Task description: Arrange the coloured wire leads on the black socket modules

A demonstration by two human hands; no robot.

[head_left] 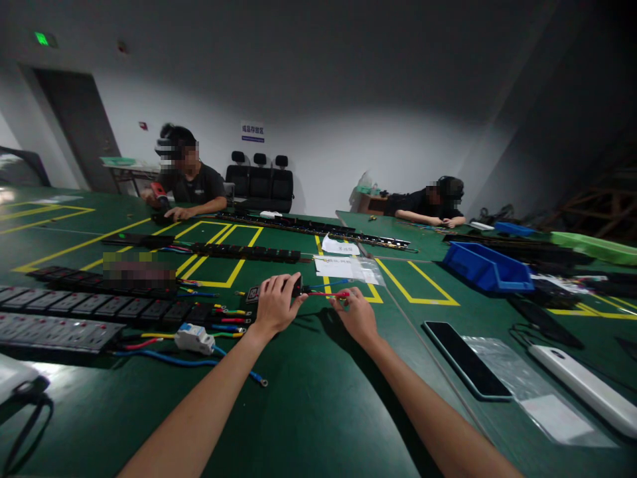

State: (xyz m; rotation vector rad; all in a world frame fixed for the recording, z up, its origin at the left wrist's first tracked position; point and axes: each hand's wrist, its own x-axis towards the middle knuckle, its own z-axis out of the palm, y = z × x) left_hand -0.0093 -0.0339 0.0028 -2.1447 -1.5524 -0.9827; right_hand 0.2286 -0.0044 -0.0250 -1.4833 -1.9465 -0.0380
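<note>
My left hand (277,302) is closed around a small black module (253,293) above the green table. A red wire (318,293) and a blue wire (326,286) run from its right side. My right hand (357,315) pinches the end of the red wire, where a red sleeve shows at the fingertips. To the left lie black socket strips (149,309) with coloured wires ending in ring terminals. A white circuit breaker (194,338) sits on the wires of the nearest grey strip (54,333).
A phone (468,358), a plastic bag (552,411) and a white power bank-like bar (584,385) lie at right. Beyond stands a blue bin (488,267). Paper labels (343,267) lie ahead. Two people (192,179) work across the table, one holding a red tool (160,196).
</note>
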